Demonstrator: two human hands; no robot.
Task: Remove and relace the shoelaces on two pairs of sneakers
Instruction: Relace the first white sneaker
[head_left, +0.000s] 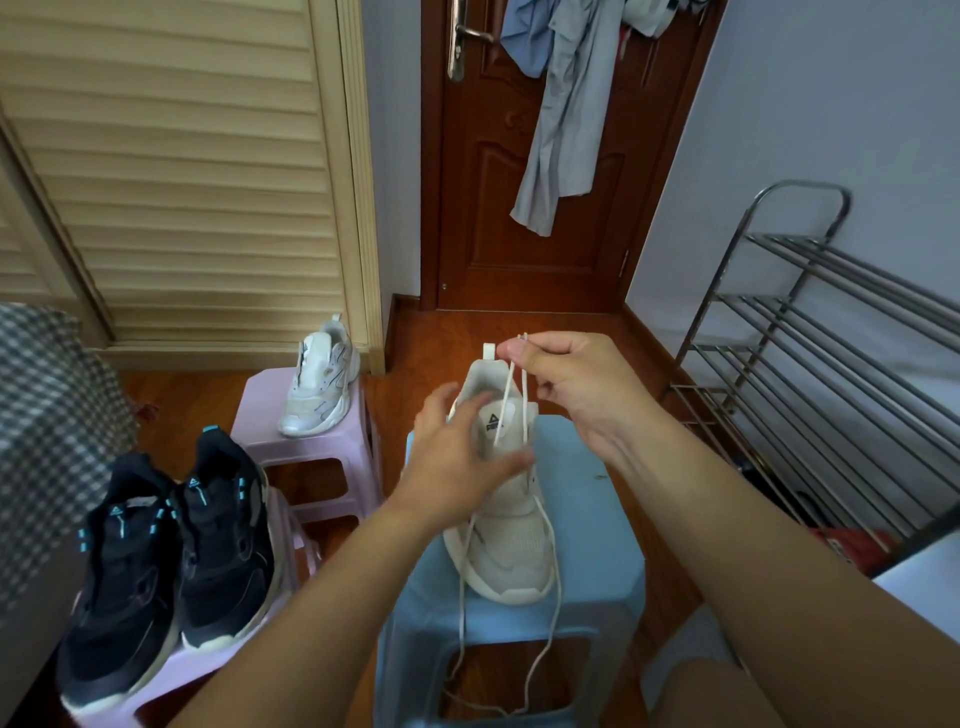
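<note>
A cream sneaker (511, 540) stands on a light blue stool (597, 525), toe toward me. My right hand (566, 387) pinches the white shoelace (511, 395) near its end and lifts it above the heel. The rest of the lace trails down past the stool's front. My left hand (457, 462) is at the shoe's tongue and left side, its fingers loosely spread; it looks blurred. The second cream sneaker (322, 387) sits on a pink stool (306, 447) further back. A pair of black sneakers (171, 566) with teal accents rests on another pink stool at the lower left.
A steel shoe rack (826, 374) stands at the right by the wall. A brown door (524, 171) with hanging clothes is straight ahead, and a louvred wardrobe (197, 171) is at the left. A checked fabric (47, 426) lies at the far left.
</note>
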